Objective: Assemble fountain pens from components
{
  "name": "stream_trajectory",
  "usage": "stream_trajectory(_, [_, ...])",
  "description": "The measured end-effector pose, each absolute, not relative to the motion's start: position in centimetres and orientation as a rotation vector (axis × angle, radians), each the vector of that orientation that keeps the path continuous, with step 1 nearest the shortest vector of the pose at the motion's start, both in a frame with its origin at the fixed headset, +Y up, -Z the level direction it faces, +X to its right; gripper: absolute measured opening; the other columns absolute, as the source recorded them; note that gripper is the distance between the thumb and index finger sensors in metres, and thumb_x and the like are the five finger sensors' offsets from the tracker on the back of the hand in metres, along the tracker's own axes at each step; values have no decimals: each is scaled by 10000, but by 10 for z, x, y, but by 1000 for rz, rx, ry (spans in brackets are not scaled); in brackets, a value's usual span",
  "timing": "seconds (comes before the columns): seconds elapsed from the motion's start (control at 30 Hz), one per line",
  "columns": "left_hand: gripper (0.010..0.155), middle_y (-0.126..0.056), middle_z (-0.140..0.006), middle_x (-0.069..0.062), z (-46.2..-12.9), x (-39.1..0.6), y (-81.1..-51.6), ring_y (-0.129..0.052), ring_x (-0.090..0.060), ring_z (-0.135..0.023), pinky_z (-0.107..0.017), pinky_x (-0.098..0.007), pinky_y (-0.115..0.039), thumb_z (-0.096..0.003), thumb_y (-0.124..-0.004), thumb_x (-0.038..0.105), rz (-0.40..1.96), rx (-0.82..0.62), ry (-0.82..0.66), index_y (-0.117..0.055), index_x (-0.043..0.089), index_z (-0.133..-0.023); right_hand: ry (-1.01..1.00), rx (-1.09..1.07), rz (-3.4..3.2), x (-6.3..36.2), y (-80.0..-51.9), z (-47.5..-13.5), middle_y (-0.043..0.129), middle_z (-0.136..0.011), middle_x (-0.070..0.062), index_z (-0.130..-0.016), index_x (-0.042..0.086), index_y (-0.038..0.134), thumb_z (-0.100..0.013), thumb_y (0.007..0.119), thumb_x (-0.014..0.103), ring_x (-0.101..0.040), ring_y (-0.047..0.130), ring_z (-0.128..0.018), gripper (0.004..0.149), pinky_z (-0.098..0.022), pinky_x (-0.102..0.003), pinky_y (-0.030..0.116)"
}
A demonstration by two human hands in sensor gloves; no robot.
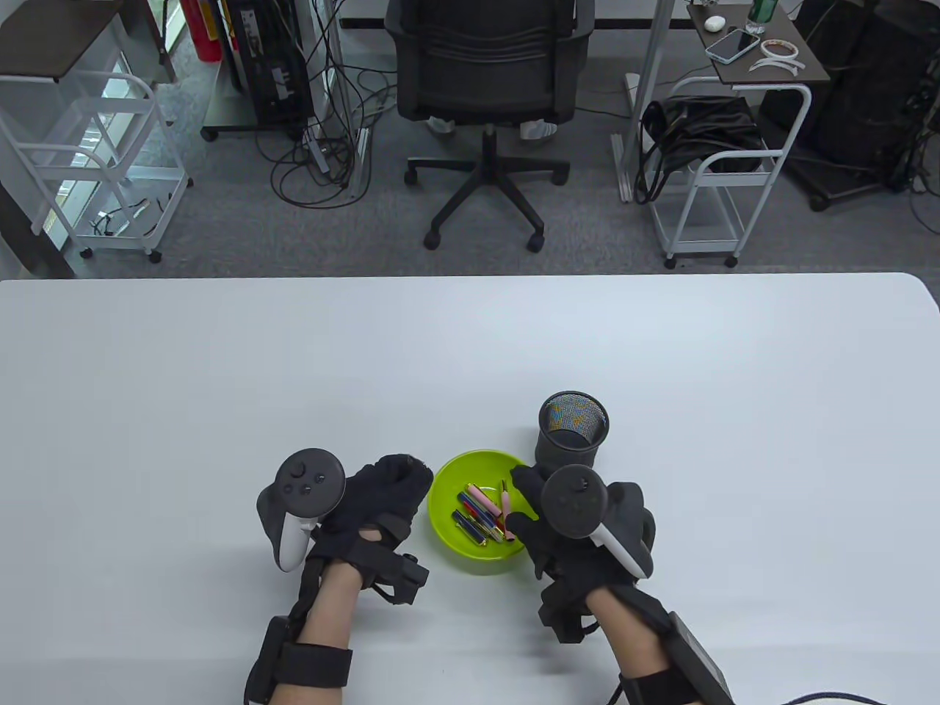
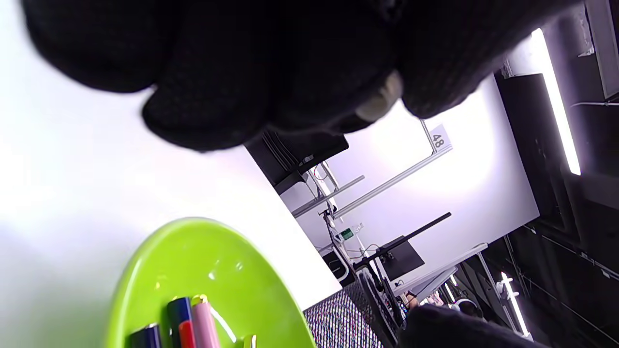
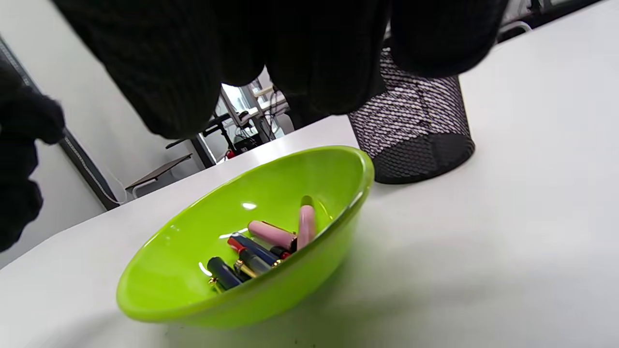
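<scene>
A lime-green bowl [image 1: 470, 466] holds several loose pen parts [image 1: 481, 510] in pink, red, dark blue and gold. It also shows in the left wrist view [image 2: 208, 261] and the right wrist view [image 3: 203, 299]. My left hand [image 1: 411, 470] rests just left of the bowl with its fingers curled. In the left wrist view a small pale thing [image 2: 382, 99] peeks between the curled fingers [image 2: 203, 111]; I cannot tell what it is. My right hand [image 1: 520, 503] hovers over the bowl's right rim with thumb and forefinger apart and nothing in them. Its fingers [image 3: 164, 96] hang above the parts [image 3: 271, 241].
A black mesh pen cup [image 1: 562, 448] stands upright just behind the bowl's right side, close to my right hand; it also shows in the right wrist view [image 3: 416, 140]. The white table [image 1: 220, 367] runs far to the left, right and back. An office chair [image 1: 485, 73] stands beyond its far edge.
</scene>
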State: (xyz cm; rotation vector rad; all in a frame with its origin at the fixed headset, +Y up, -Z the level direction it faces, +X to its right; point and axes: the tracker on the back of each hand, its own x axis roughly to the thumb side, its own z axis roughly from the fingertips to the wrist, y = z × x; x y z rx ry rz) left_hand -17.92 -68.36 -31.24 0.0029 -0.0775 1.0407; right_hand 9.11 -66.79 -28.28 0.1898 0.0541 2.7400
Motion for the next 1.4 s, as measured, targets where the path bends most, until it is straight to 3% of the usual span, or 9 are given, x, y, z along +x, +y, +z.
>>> stream_trajectory(0.23, [440, -984, -569, -72, -307, -191, -674, -963, -305, -498, -388, -520, -793, -504, -775, 392, 1022, 63, -62, -845, 99, -824, 59, 230, 2836, 76, -667, -284, 884, -883, -92, -896, 220, 832, -393, 926, 406, -288, 983, -551, 545, -225, -417, 841])
stream_trajectory(0.33, [442, -984, -574, -76, -305, -189, -670, -963, -307, -502, -390, -523, -793, -504, -773, 388, 1009, 79, -76, -841, 95, -828, 104, 237, 3008, 58, -673, -288, 690, -1035, -110, -986, 219, 719, -386, 926, 435, -258, 956, -512, 670, -149, -350, 814])
stream_trajectory(0.4, [444, -972, -584, -90, -305, -188, -670, -950, -316, -517, -402, -529, -780, -505, -774, 385, 982, 79, -82, -834, 94, -835, 119, 257, 3110, 46, -676, -292, 692, -1030, -101, -980, 237, 727, -379, 924, 449, -230, 953, -465, 667, -118, -326, 804])
stream_trajectory(0.53, [444, -971, -580, -92, -306, -196, -673, -950, -317, -513, -399, -529, -781, -502, -778, 388, 882, 101, -19, -838, 96, -832, 283, 221, 3198, 22, -681, -311, 792, -956, -85, -946, 246, 777, -381, 925, 445, -218, 964, -379, 617, -83, -321, 797])
stream_trajectory(0.7, [445, -972, -580, -80, -308, -205, -678, -951, -315, -511, -398, -528, -781, -505, -777, 392, 937, 79, 23, -837, 96, -832, 437, 150, 3287, 5, -693, -328, 898, -834, -64, -901, 227, 828, -362, 953, 444, -200, 959, -276, 595, -50, -316, 792])
stream_trajectory(0.77, [445, -970, -582, -79, -309, -206, -680, -950, -313, -512, -399, -527, -781, -507, -776, 392, 959, 69, 28, -835, 96, -834, 481, 121, 3354, -1, -698, -331, 873, -855, -59, -922, 227, 804, -347, 959, 468, -185, 948, -274, 643, -53, -306, 791])
stream_trajectory(1.03, [444, -972, -580, -80, -311, -209, -680, -951, -312, -510, -400, -524, -782, -507, -780, 392, 986, 47, 22, -839, 96, -833, 555, 55, 3407, -10, -707, -337, 905, -805, -64, -892, 193, 842, -374, 959, 420, -191, 949, -266, 577, -59, -318, 794])
stream_trajectory(1.4, [445, -972, -584, -81, -311, -209, -683, -950, -313, -514, -400, -526, -781, -509, -780, 392, 996, 24, 25, -838, 96, -836, 489, 52, 3433, -7, -697, -330, 919, -765, -84, -855, 158, 863, -400, 949, 378, -205, 969, -329, 513, -86, -337, 800])
